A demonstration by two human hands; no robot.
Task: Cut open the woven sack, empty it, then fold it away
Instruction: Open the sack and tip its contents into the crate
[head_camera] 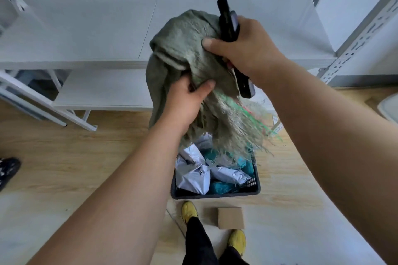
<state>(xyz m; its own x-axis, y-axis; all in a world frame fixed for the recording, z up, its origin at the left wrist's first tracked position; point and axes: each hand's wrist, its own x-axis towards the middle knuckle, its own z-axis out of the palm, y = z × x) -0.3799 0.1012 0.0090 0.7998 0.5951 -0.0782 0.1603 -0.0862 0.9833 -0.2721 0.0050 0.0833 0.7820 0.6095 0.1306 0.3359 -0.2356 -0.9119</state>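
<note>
A grey-green woven sack [183, 49] hangs bunched up in the air in front of a shelf, its frayed cut edge with loose green threads dangling downward. My left hand [187, 101] grips the sack's middle from below. Higher up, my right hand [241, 47] pinches the sack's upper part with the thumb and also holds a black cutter [227, 21], whose ends stick out above and below the fist. Directly beneath the sack stands a dark plastic crate [215, 193] filled with white and teal mailer parcels [196, 178].
White metal shelving [97, 34] runs across the back, with a slotted upright [355, 34] at the right. A small cardboard box [230, 217] lies on the wooden floor beside my yellow shoes [189, 211]. Another person's dark shoe [8, 170] shows at the left edge.
</note>
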